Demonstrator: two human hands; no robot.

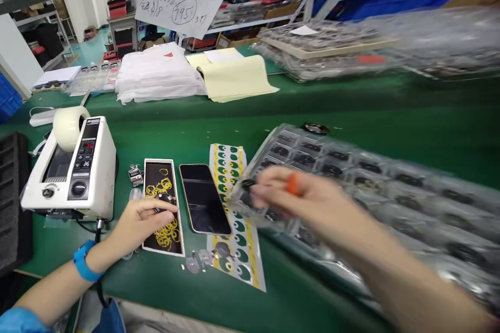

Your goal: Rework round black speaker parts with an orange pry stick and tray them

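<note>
My left hand rests over a black card scattered with thin yellow rings, its fingertips pinching a small dark part. To the right of the card lies a smartphone, face up with a dark screen. Beyond it runs a printed sheet of green and yellow round labels. My right hand, blurred by motion, pinches a small black part above a clear blister tray of dark parts. An orange band or finger cot shows on one finger.
A white tape dispenser with a roll stands at left on the green bench mat, beside a tally counter and a black foam tray. White sheets, yellow paper and stacked clear trays lie behind.
</note>
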